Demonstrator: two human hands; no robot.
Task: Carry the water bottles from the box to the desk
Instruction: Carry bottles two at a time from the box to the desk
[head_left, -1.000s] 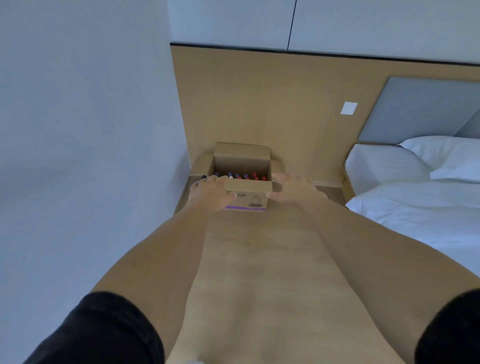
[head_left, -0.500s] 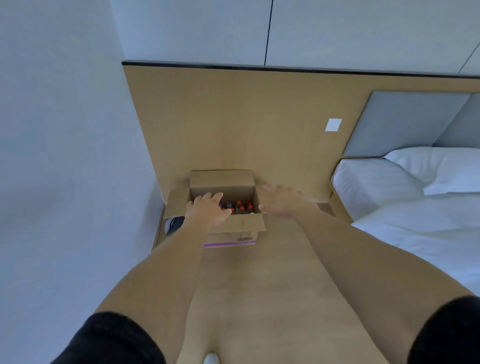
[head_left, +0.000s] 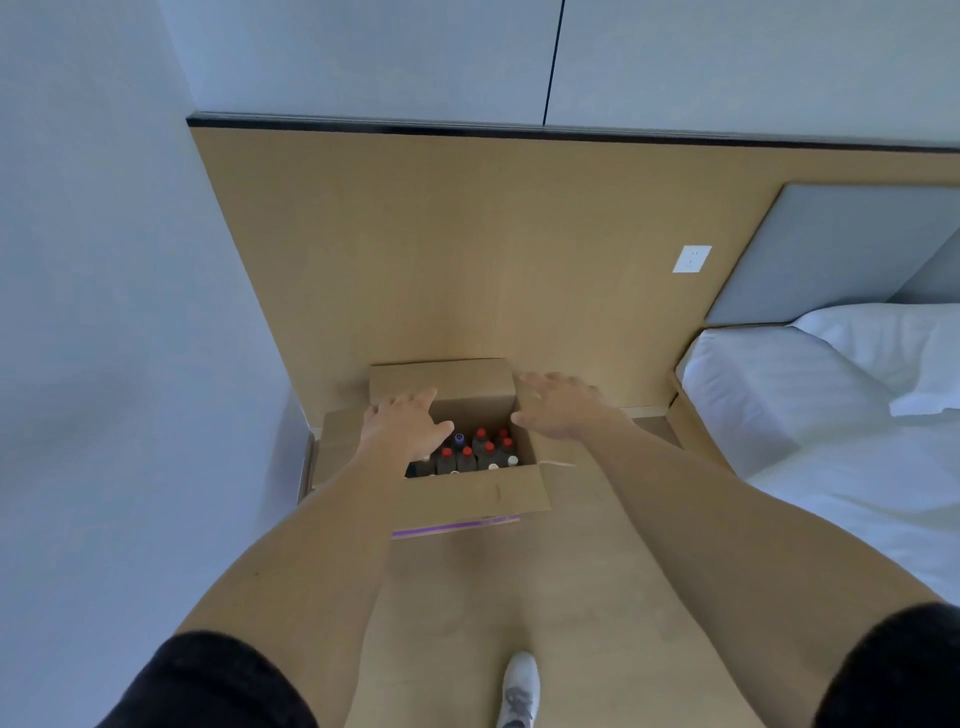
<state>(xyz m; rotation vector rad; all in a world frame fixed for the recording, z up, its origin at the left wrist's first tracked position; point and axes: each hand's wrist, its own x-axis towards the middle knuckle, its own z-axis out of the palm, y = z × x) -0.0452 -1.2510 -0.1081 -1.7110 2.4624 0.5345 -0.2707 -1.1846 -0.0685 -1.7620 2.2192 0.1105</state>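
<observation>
Item: open cardboard box (head_left: 467, 496), standing on the wooden floor (head_left: 587, 597) against the tan wall panel (head_left: 467, 249). All four flaps are folded outward. A purple strip runs along the lower edge of its near face; any printing there is too small and blurred to read.

Contents: water bottles (head_left: 480, 452), upright and packed close together inside the box. Most caps are red, one is purple-blue, and a few at the near edge are white. Labels are not legible (only the caps and dark shoulders show).

Left hand (head_left: 405, 428): over the left part of the box opening, palm down, fingers spread and relaxed, gripping nothing. It hides the bottles at the box's left side. Whether it touches a bottle or flap cannot be told.

Right hand (head_left: 558, 408): at the right rim of the box, over the right flap, fingers straight and loosely spread, grasping nothing.

Surroundings, relative to the box: white wall (head_left: 104, 312) to the left; white socket plate (head_left: 692, 259) on the panel up and to the right; bed (head_left: 810, 426) with white sheets and pillow (head_left: 893, 348) well to the right, under a grey headboard (head_left: 841, 249); white shoe (head_left: 519, 688) on the floor well in front. Black sleeves (head_left: 208, 686) frame the lower corners.
</observation>
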